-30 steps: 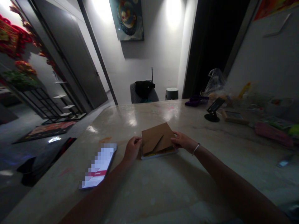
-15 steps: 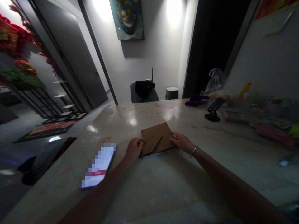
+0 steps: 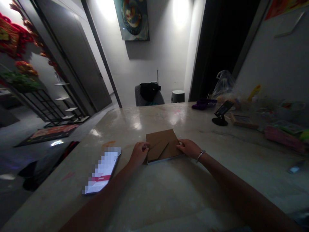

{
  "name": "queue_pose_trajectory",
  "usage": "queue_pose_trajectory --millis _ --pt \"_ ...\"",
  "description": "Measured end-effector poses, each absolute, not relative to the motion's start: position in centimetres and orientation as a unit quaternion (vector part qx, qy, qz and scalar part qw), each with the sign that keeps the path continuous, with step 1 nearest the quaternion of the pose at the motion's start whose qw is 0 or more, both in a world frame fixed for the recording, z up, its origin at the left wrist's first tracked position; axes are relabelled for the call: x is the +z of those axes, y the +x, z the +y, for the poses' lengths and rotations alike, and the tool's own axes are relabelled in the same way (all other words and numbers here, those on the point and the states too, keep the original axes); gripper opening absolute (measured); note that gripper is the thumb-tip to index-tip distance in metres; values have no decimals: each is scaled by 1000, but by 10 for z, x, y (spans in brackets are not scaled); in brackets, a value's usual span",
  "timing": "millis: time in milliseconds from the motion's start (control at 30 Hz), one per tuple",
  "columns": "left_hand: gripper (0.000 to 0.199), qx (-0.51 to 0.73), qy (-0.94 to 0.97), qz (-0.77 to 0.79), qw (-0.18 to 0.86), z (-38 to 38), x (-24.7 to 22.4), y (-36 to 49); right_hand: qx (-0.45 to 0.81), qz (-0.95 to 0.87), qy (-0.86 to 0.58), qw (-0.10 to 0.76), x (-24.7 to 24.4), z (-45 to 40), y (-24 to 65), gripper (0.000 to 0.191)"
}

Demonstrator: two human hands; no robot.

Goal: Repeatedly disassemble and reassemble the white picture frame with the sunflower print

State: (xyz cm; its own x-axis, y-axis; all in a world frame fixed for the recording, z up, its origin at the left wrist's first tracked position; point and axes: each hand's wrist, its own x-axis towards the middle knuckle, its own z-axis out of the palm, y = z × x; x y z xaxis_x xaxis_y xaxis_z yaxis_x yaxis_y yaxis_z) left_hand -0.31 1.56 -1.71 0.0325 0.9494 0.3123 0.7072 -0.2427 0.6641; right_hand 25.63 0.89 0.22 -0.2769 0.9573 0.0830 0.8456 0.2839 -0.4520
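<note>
**Kraft envelope sits lower and flatter on the counter**

Since the earlier frame, its top edge has dropped a little toward the person, and the right hand has slid slightly nearer with it.

A dim hallway-like room surrounds a long pale stone counter. A grey door stands on the left, and a round-patterned painting hangs on the far wall above a grey chair draped with a black garment. Along the counter's far right lie a clear plastic bag, a purple object, a pink package and a phone on a black stand.

The envelope lies near the counter's middle, its pointed flap folded down, on top of a thin white-edged book. The hands are apart, one on each side edge, holding it between them. The left hand curls over the near-left corner, just beside a smartphone with a pixelated screen. The right hand, with a thin silver bangle at its wrist, presses the right edge.
</note>
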Motion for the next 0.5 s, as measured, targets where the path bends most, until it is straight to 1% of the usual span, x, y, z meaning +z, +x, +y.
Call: queue_pose_trajectory --millis 167,300,500 --pt "27 350 708 593 157 17 -18 -4 153 -789 -571 165 2 10 258 37" --pt "29 333 722 588 147 18 -17 -4 183 -787 -563 174 1 12 260 37" --pt "37 287 754 571 153 15 -11 -2 228 -769 -570 181 -4 18 263 46"
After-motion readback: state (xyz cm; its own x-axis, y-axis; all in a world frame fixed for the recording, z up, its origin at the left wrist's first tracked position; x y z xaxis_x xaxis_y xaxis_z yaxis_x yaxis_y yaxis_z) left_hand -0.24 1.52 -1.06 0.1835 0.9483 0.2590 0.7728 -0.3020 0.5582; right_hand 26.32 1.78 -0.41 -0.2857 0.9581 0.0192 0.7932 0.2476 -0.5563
